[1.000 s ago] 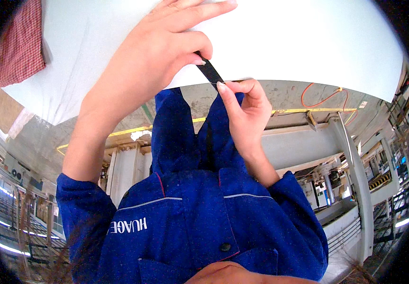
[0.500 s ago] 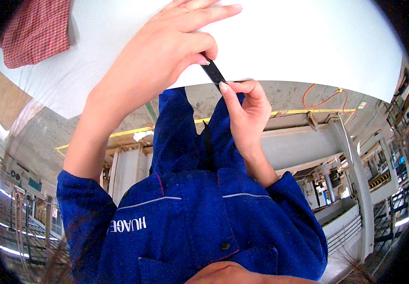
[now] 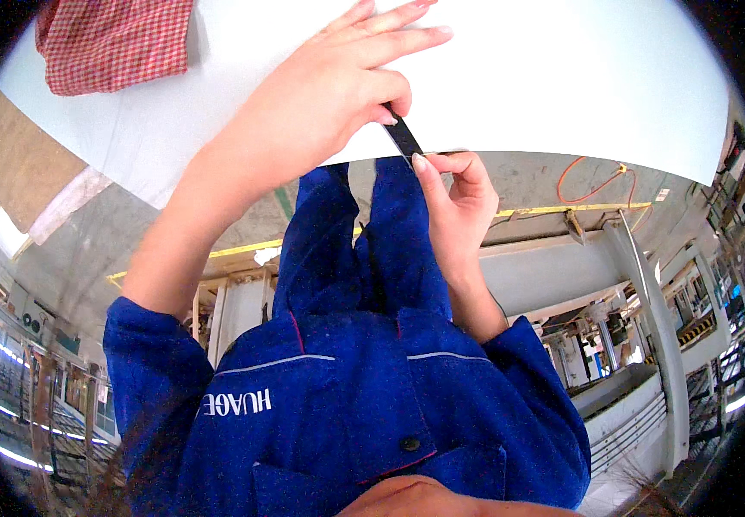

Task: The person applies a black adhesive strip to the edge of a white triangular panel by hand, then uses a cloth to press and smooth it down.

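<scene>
A short, flat black strip (image 3: 402,134) slants over the near edge of a large white surface (image 3: 579,77); its exact kind does not show. My left hand (image 3: 338,96) pinches its upper end between thumb and index finger, the other fingers stretched out over the white. At its lower end, my right hand (image 3: 463,205) grips it with thumb and bent index finger. Both ends of the strip are partly hidden by fingertips.
A red checked cloth (image 3: 123,50) lies on the white surface at the far left. Below the edge are my blue-trousered legs (image 3: 325,250). An orange cord (image 3: 564,191) runs over the floor to the right, near a grey metal frame (image 3: 553,271).
The cloth and the white surface's left side sit further right in the picture. Both hands have shifted slightly right and keep their hold on the black strip.
</scene>
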